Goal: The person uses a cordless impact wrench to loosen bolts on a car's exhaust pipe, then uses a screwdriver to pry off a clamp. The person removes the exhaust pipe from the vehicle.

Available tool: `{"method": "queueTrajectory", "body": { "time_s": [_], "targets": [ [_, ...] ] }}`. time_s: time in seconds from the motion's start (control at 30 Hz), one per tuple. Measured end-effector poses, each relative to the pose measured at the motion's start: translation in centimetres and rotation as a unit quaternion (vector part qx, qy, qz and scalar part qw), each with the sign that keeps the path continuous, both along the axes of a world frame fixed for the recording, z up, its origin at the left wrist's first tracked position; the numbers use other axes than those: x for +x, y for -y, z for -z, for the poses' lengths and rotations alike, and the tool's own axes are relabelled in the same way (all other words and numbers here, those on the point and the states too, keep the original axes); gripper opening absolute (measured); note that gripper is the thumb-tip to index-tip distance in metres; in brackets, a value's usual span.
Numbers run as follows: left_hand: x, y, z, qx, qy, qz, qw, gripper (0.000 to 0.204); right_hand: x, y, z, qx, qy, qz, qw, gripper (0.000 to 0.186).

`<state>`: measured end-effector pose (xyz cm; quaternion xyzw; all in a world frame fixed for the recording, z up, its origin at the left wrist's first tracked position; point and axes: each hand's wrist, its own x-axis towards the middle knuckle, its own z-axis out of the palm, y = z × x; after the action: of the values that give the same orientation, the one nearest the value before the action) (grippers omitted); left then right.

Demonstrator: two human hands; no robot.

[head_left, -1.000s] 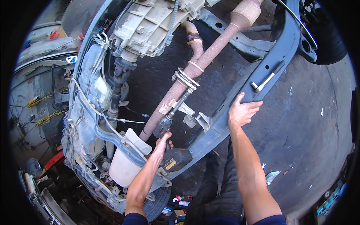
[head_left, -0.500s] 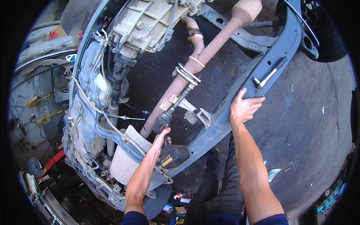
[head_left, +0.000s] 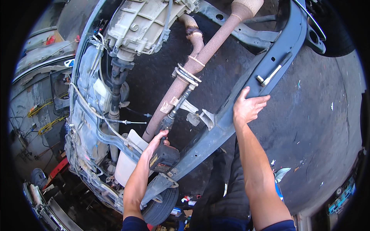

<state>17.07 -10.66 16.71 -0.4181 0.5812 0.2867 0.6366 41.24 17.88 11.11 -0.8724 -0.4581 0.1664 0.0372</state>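
Note:
My left hand (head_left: pixel 161 138) is closed round the handle of a cordless impact tool (head_left: pixel 163 158). A long extension (head_left: pixel 181 101) runs from the tool up to the bolted flange (head_left: pixel 187 77) on a rusty exhaust pipe (head_left: pixel 212 42); the socket end meets the flange's bolt area, though its exact seating is unclear. My right hand (head_left: pixel 248 107) grips the blue-grey steel frame rail (head_left: pixel 204 142), fingers over its outer edge. Just above that hand a ratchet (head_left: pixel 269 75) lies on the rail.
A grey gearbox housing (head_left: pixel 138 27), hoses (head_left: pixel 86 96) and a pale plastic part (head_left: pixel 127 169) fill the vehicle's left side. A tyre (head_left: pixel 162 204) shows below, another at top right (head_left: pixel 335 42). Body panels with yellow cords (head_left: pixel 48 125) lie left, above dark ground.
The tool's battery has swung leftward, with my left hand shifting a little up and left. My right hand stays on the rail. The whole view has shifted slightly.

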Motion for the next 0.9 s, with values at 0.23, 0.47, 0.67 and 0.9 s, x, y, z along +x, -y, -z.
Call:
{"method": "queueTrajectory", "body": {
  "time_s": [0.23,0.47,0.67,0.9],
  "targets": [
    [1.4,0.0,-0.4,-0.007,0.012,-0.020,1.000,0.038,0.1,0.5,1.2,0.027,0.014,-0.001,1.000,0.100],
    [2.4,-0.5,-1.1,-0.011,-0.035,0.008,0.999,0.041,2.7,0.4,-2.4,-0.014,-0.109,-0.090,0.990,0.095],
    [1.9,-0.1,-0.6,0.005,-0.049,0.020,0.999,0.041,-6.5,7.3,-2.4,-0.187,-0.536,-0.098,0.817,0.073],
    [1.1,0.2,0.0,0.006,-0.041,0.011,0.999,0.049,-12.6,9.7,5.6,-0.251,-0.607,0.006,0.754,0.026]
  ]
}}
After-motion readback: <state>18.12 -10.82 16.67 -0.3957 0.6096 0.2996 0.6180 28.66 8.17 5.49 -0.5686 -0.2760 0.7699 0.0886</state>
